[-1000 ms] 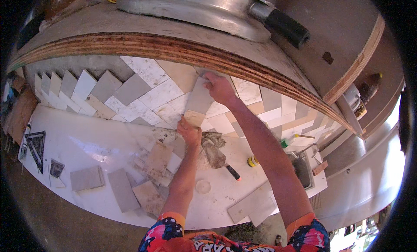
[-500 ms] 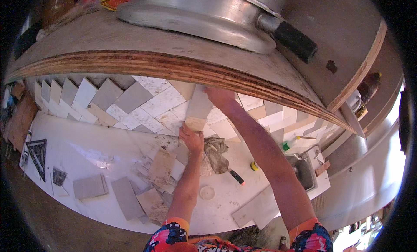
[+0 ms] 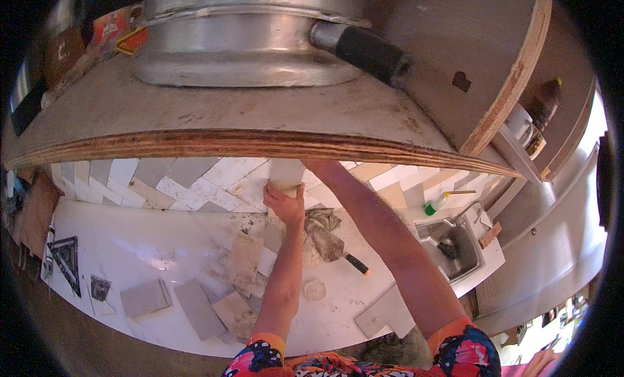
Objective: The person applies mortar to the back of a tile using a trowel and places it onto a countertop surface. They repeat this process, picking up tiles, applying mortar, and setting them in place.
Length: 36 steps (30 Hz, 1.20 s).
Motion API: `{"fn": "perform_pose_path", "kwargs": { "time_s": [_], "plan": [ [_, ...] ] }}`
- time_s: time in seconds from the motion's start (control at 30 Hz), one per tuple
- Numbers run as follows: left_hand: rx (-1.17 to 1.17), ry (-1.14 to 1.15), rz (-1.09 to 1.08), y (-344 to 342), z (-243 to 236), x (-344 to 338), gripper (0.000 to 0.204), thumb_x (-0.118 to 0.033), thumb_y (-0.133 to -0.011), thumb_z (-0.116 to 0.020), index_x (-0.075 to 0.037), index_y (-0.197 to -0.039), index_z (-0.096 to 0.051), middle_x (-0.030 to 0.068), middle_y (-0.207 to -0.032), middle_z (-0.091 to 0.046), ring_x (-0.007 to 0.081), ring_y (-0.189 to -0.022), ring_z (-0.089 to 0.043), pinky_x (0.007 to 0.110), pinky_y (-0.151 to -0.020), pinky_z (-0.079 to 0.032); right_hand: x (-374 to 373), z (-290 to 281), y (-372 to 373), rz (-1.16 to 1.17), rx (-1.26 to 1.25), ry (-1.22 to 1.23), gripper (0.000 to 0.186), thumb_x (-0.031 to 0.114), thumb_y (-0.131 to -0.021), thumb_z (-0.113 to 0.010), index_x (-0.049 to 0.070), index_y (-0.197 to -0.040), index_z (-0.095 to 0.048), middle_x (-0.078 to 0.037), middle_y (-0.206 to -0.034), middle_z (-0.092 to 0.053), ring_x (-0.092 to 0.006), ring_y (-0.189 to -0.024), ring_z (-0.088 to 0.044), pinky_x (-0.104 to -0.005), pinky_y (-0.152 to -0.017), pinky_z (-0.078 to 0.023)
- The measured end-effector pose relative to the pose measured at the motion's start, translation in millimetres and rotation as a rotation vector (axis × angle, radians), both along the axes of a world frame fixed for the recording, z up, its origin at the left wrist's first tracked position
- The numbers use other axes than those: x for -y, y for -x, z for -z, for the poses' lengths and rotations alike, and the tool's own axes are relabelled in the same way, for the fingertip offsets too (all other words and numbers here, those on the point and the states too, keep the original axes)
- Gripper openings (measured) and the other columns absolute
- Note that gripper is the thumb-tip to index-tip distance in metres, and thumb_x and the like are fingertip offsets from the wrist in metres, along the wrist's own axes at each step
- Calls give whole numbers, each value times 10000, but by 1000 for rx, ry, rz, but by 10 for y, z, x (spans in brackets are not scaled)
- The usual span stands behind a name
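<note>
A grey rectangular tile [image 3: 286, 173] lies against the wall under the wooden shelf, amid a herringbone of white, beige and grey tiles [image 3: 188, 194]. Its lower end sits between the thumb and fingers of my left hand [image 3: 285, 204]. My right hand [image 3: 317, 165] reaches up beside the tile's upper right; the shelf edge hides its fingers. Below, on the white counter [image 3: 149, 234], a trowel [image 3: 328, 244] with a black handle rests by a crumpled, dirty plastic bag [image 3: 312, 250]. Loose tiles [image 3: 198, 309] and a mortar-smeared tile [image 3: 244, 260] lie around my left forearm.
The plywood shelf edge [image 3: 260, 145] crosses above my hands, bearing a large metal pot [image 3: 240, 49] with a black handle. A steel sink [image 3: 448, 247] and green bottle [image 3: 435, 205] are at the right. A black triangular square [image 3: 66, 265] lies far left.
My view has tilted upward, so the shelf and pot sit lower and hide more of the right hand. My left hand stays at the tile's lower end, its thumb now raised along the side.
</note>
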<state>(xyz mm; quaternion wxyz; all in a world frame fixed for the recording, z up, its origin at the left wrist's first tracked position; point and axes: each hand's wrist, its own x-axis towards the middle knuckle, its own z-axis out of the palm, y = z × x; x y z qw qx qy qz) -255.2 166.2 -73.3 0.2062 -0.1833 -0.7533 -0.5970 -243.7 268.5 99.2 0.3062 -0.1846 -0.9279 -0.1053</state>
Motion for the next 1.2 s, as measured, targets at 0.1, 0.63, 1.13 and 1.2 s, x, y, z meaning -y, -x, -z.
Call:
{"fn": "perform_pose_path", "kwargs": {
  "time_s": [0.1,0.63,1.13,1.2],
  "plan": [
    [16,7,18,-12,-21,8,1104,-455,-703,-949,69,-1483,-368,304,-1457,-417,504,-1293,-438,607,-1050,-437,-19,19,-57,-32,-10,7,433,406,-1045,-524,143,-1371,-636,-141,-1402,-639,-337,-1299,-587,-527,-1127,-449],
    [-177,45,21,58,-172,-12,1086,-511,-789,-876,5,-1579,-340,269,-1531,-420,453,-1390,-408,611,-1112,-356,201,-392,-262,-105,-10,-113,340,272,-966,-613,120,-1265,-664,-144,-1225,-697,-348,-1160,-639,-503,-1033,-504],
    [-189,139,48,78,-200,107,1221,-426,-749,-923,-9,-1644,-205,312,-1438,-413,457,-1308,-416,582,-1107,-363,527,-596,-450,-5,177,-39,538,200,-868,-644,72,-1389,-611,-221,-1349,-622,-375,-1216,-624,-546,-1087,-474],
    [-201,170,70,56,-212,77,1206,-429,-751,-921,1,-1632,-220,309,-1437,-416,457,-1296,-425,583,-1102,-368,581,-462,-569,-12,109,55,538,171,-853,-648,54,-1378,-616,-224,-1344,-610,-378,-1234,-607,-558,-1093,-459]
  ]
}}
